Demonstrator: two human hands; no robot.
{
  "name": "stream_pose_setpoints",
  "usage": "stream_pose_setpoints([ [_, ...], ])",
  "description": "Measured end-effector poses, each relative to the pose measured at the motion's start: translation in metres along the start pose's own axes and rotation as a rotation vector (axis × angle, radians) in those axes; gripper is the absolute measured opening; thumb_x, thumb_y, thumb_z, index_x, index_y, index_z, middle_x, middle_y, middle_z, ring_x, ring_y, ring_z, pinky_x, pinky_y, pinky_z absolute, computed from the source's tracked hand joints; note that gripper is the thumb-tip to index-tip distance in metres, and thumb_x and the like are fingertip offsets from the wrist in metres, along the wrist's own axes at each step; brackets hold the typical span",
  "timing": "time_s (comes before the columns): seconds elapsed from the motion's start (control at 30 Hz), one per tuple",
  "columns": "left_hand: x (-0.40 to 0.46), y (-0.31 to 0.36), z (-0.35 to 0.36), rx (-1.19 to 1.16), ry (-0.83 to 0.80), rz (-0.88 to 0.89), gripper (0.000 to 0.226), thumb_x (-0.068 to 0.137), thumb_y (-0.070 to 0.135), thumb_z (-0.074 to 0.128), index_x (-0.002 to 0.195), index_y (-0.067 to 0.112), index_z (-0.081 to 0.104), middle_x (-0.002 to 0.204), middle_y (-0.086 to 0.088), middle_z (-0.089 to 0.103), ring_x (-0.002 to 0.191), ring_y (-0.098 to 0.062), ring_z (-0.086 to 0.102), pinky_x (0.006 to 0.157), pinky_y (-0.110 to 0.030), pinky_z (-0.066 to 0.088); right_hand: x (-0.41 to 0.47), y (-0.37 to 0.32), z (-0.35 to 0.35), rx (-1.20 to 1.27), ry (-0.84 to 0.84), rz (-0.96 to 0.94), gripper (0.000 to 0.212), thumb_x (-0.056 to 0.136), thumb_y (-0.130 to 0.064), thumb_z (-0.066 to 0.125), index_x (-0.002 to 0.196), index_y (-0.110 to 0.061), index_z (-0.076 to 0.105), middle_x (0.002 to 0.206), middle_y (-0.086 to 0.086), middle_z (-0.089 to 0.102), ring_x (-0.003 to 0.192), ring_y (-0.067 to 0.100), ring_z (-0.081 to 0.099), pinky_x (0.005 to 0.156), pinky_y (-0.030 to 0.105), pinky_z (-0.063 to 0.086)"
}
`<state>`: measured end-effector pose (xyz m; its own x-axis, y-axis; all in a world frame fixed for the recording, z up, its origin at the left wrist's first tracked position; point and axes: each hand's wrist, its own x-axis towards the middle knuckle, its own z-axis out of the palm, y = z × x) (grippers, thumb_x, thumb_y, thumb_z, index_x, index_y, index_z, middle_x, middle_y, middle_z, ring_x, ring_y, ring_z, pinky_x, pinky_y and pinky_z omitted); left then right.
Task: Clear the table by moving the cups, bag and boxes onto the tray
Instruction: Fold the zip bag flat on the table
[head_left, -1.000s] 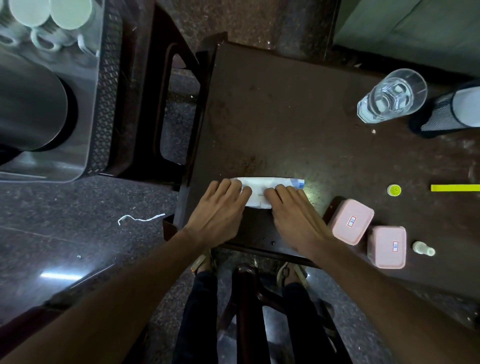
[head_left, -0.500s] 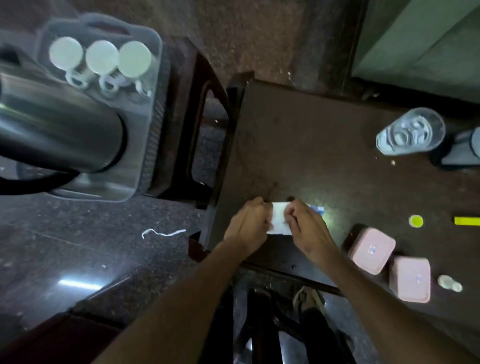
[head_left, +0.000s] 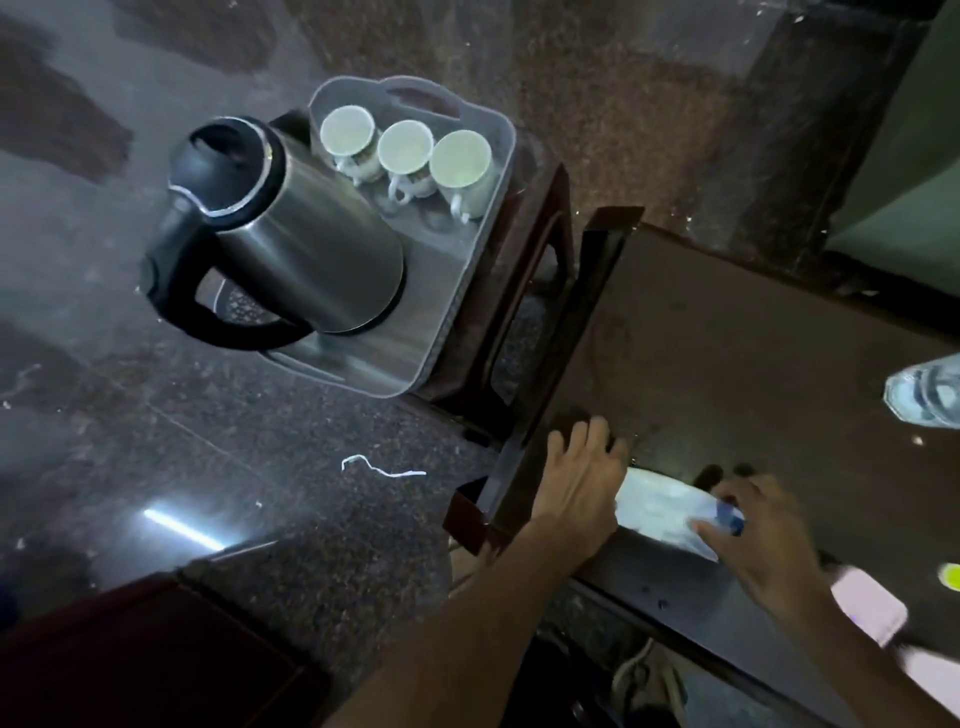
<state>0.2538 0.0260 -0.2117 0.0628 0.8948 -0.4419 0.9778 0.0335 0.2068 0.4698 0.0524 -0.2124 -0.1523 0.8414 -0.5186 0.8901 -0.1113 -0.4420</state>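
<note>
A white bag (head_left: 660, 506) with a blue patch lies near the front left edge of the dark table (head_left: 727, 338). My right hand (head_left: 763, 540) grips its right end, thumb over the bag; the view is blurred there. My left hand (head_left: 582, 478) rests flat by the table's left edge, fingers apart, just left of the bag. Two pink boxes (head_left: 867, 608) sit at the lower right, partly cut off. The grey tray (head_left: 431, 291) stands on a stool to the left and holds three white cups (head_left: 405, 148) in a row.
A steel kettle (head_left: 291, 228) with a black handle fills the tray's near half. A glass of water (head_left: 924, 395) and a yellow-green cap (head_left: 951, 577) are at the table's right edge. The stool's dark frame (head_left: 545, 270) separates tray and table.
My hands have come apart: the left one let go of the bag and lies flat at the table's edge, while the right one keeps the bag's right end. The view swung left towards the tray.
</note>
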Motion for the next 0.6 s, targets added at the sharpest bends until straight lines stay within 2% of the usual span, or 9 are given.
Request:
stream_pose_setpoints([
  [0.07,-0.006,-0.008,-0.008,-0.074,0.011,-0.036,0.053,0.083,0.023,0.083,0.129,0.014,0.058,0.134,-0.012,0.051,0.125,-0.034,0.048,0.107,-0.054,0.037,-0.001,-0.017,-0.011,0.112,-0.023,0.029,0.026,0.078,-0.013,0.089,0.079,-0.020,0.064,0.086,0.004,0.064,0.079,0.028,0.065,0.063,0.024,0.044],
  [0.17,-0.022,-0.033,-0.042,-0.439,0.003,-0.128,0.032,0.088,0.020,0.076,0.111,0.020,0.054,0.111,-0.006,0.066,0.109,-0.031,0.063,0.097,-0.047,0.045,0.008,-0.061,-0.045,0.284,-0.027,-0.035,0.025,0.082,-0.002,0.084,0.083,-0.019,0.067,0.082,0.004,0.073,0.068,0.004,0.067,0.059,0.008,0.046],
  [0.2,-0.031,-0.043,-0.058,-0.613,0.024,-0.155,0.031,0.088,0.022,0.076,0.106,0.023,0.051,0.104,-0.003,0.068,0.101,-0.028,0.067,0.088,-0.041,0.049,0.013,-0.082,-0.058,0.356,-0.021,-0.071,0.023,0.083,0.000,0.083,0.089,-0.018,0.069,0.089,0.008,0.076,0.072,0.002,0.070,0.064,0.010,0.052],
  [0.23,-0.042,-0.055,-0.075,-0.752,0.093,-0.178,0.031,0.088,0.025,0.077,0.104,0.026,0.050,0.099,0.001,0.068,0.093,-0.022,0.068,0.079,-0.036,0.051,0.020,-0.107,-0.071,0.416,-0.009,-0.126,0.023,0.084,-0.001,0.082,0.096,-0.017,0.071,0.096,0.010,0.078,0.079,0.006,0.073,0.072,0.020,0.059],
  [0.3,-0.065,-0.079,-0.110,-0.925,0.369,-0.193,0.030,0.087,0.031,0.079,0.107,0.028,0.056,0.095,0.009,0.068,0.085,-0.009,0.068,0.070,-0.031,0.054,0.035,-0.164,-0.092,0.491,0.016,-0.269,0.022,0.087,-0.007,0.081,0.106,-0.015,0.073,0.103,0.009,0.079,0.093,0.026,0.077,0.083,0.043,0.062],
  [0.33,-0.074,-0.093,-0.126,-0.964,0.514,-0.194,0.030,0.088,0.034,0.079,0.110,0.027,0.059,0.097,0.011,0.069,0.085,-0.005,0.069,0.069,-0.029,0.056,0.043,-0.194,-0.099,0.514,0.017,-0.352,0.021,0.089,-0.011,0.080,0.109,-0.014,0.073,0.102,0.008,0.079,0.095,0.032,0.076,0.082,0.048,0.062],
  [0.43,-0.084,-0.142,-0.161,-0.892,0.741,-0.272,0.025,0.096,0.037,0.074,0.116,0.026,0.064,0.105,0.012,0.073,0.091,-0.006,0.072,0.071,-0.029,0.058,0.071,-0.284,-0.103,0.435,0.036,-0.533,0.025,0.090,-0.029,0.078,0.110,-0.017,0.071,0.098,0.003,0.077,0.090,0.027,0.075,0.075,0.043,0.062],
  [0.53,-0.076,-0.183,-0.174,-0.625,0.656,-0.436,0.033,0.099,0.032,0.072,0.128,0.017,0.067,0.120,-0.001,0.071,0.109,-0.021,0.068,0.092,-0.041,0.054,0.102,-0.352,-0.076,0.229,0.114,-0.549,0.034,0.085,-0.030,0.081,0.113,-0.015,0.069,0.100,0.000,0.072,0.090,0.022,0.068,0.083,0.042,0.058],
  [0.6,-0.071,-0.194,-0.174,-0.507,0.548,-0.481,0.034,0.100,0.032,0.068,0.130,0.016,0.068,0.125,-0.005,0.070,0.118,-0.028,0.065,0.101,-0.047,0.049,0.116,-0.377,-0.052,0.107,0.105,-0.523,0.035,0.086,-0.027,0.081,0.114,-0.012,0.066,0.105,0.007,0.070,0.098,0.027,0.066,0.086,0.044,0.054],
])
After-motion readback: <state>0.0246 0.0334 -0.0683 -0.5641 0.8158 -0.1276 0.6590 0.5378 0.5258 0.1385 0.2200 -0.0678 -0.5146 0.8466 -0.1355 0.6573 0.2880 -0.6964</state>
